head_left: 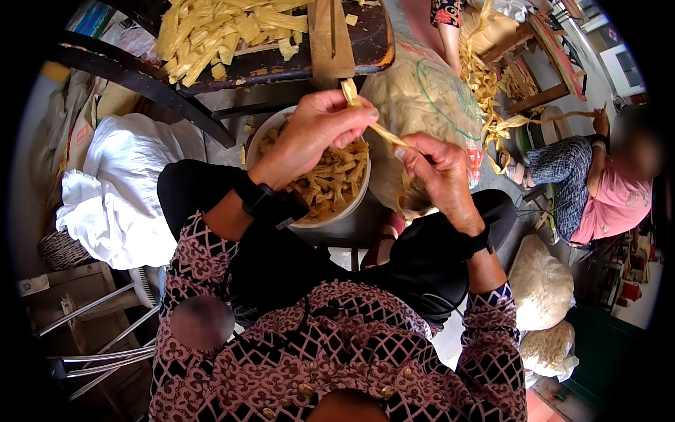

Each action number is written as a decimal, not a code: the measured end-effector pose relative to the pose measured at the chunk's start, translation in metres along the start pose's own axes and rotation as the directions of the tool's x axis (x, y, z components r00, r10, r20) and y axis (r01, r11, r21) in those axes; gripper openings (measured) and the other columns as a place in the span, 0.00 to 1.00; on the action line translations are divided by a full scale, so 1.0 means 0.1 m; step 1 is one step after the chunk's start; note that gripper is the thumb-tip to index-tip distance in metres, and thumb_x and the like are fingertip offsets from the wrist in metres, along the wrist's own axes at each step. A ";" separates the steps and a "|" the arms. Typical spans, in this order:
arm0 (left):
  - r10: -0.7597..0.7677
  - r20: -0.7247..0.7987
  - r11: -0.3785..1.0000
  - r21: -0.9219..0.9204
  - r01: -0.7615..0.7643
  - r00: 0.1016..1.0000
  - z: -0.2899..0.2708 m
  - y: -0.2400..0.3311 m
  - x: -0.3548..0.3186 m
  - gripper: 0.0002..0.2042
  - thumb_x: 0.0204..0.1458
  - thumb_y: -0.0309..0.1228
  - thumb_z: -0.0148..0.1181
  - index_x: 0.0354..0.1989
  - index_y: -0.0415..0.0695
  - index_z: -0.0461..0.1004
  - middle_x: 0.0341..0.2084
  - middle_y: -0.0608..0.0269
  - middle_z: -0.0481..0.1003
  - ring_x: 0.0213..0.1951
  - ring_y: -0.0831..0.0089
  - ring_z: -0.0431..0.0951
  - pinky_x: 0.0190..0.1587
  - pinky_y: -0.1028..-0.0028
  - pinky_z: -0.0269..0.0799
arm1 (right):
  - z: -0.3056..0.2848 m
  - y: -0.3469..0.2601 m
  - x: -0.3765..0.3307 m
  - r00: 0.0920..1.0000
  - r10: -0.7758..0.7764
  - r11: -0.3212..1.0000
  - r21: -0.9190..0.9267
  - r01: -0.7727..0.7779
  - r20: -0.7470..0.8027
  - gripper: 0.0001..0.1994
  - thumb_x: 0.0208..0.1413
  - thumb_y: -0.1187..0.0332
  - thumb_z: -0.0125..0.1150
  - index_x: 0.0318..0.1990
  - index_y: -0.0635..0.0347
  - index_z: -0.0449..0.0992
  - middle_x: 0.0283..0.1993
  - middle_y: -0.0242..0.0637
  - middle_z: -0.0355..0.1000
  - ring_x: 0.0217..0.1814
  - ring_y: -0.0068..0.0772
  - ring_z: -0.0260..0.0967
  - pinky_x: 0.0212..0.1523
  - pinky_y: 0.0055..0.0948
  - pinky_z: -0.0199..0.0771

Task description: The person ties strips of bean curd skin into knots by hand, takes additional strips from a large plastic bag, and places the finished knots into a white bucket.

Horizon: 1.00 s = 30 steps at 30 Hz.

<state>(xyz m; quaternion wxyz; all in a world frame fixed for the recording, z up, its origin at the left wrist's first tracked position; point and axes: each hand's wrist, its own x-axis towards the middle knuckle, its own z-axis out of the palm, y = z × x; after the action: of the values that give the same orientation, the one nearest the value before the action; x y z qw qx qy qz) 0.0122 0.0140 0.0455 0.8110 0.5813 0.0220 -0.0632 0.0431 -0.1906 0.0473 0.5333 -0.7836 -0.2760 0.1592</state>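
Head view, seated person working a pale yellow strip [383, 132] between both hands. The left hand [320, 126] has its grip closed on the upper end of the strip, thumb and fingers pinched together, with a short stub of the strip standing up above the pinch. The right hand [439, 169] has its grip closed on the lower end, just to the right of and below the left grip, so the strip runs taut on a slant between the two. Directly beneath the left grip sits a white bowl [351, 204] filled with short yellow cut pieces [330, 184]. Beyond both grips lies a dark table [295, 67] carrying a heap of longer yellow strips [211, 32] and a wooden board [330, 39]. Behind the right grip stands a large clear sack [422, 91] of the same material. To the left of the grips lies white cloth [123, 190]. Far to the right of the grips sits another person [598, 190] in a pink top, handling similar strips.
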 end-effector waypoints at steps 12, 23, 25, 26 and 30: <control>0.353 -0.217 0.935 0.054 -0.350 0.910 -0.38 0.42 0.45 0.07 0.52 0.27 0.56 0.36 0.36 0.72 0.19 0.67 0.70 0.17 0.86 0.65 0.17 0.86 0.56 | -0.29 -0.47 1.14 0.859 -0.511 0.660 -0.621 0.422 0.042 0.06 0.50 0.73 0.56 0.35 0.62 0.75 0.23 0.49 0.69 0.25 0.47 0.69 0.26 0.36 0.68; 0.255 -0.400 0.966 0.144 -0.214 0.880 -0.72 0.25 0.72 0.09 0.51 0.29 0.59 0.34 0.35 0.71 0.20 0.67 0.70 0.18 0.85 0.66 0.19 0.87 0.60 | -0.17 0.31 1.62 0.772 -0.626 0.553 -0.635 0.539 0.110 0.05 0.51 0.74 0.53 0.33 0.63 0.74 0.23 0.49 0.70 0.22 0.47 0.68 0.23 0.36 0.67; 0.221 -0.318 0.958 0.246 -0.144 0.922 -0.70 0.25 0.61 0.09 0.52 0.32 0.57 0.32 0.37 0.72 0.18 0.69 0.70 0.16 0.86 0.64 0.17 0.88 0.58 | -0.16 0.23 1.43 0.925 -0.379 0.836 -0.439 0.329 -0.030 0.05 0.53 0.73 0.53 0.34 0.64 0.74 0.21 0.42 0.70 0.18 0.35 0.67 0.21 0.29 0.67; 0.172 -0.262 0.936 0.343 -0.075 0.950 -0.65 0.29 0.53 0.11 0.53 0.36 0.56 0.31 0.39 0.72 0.14 0.70 0.69 0.13 0.87 0.63 0.15 0.87 0.57 | -0.15 0.15 1.35 0.971 -0.227 0.930 -0.314 0.192 -0.078 0.05 0.54 0.73 0.53 0.34 0.64 0.74 0.21 0.38 0.71 0.16 0.28 0.67 0.20 0.25 0.66; 0.204 -0.149 0.770 0.634 -0.064 0.968 -0.45 0.15 0.29 0.14 0.53 0.40 0.55 0.25 0.41 0.71 0.09 0.70 0.66 0.09 0.86 0.62 0.11 0.85 0.55 | -0.11 0.00 1.13 0.984 -0.142 0.989 0.017 0.145 -0.107 0.08 0.57 0.70 0.52 0.31 0.66 0.74 0.21 0.29 0.70 0.16 0.16 0.64 0.19 0.16 0.63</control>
<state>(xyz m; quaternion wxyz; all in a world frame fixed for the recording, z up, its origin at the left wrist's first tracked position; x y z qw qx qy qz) 0.0446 0.0584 0.0416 0.5680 0.8202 0.0432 0.0529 0.1397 -0.1307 0.0567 0.5669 -0.7623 -0.3013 0.0824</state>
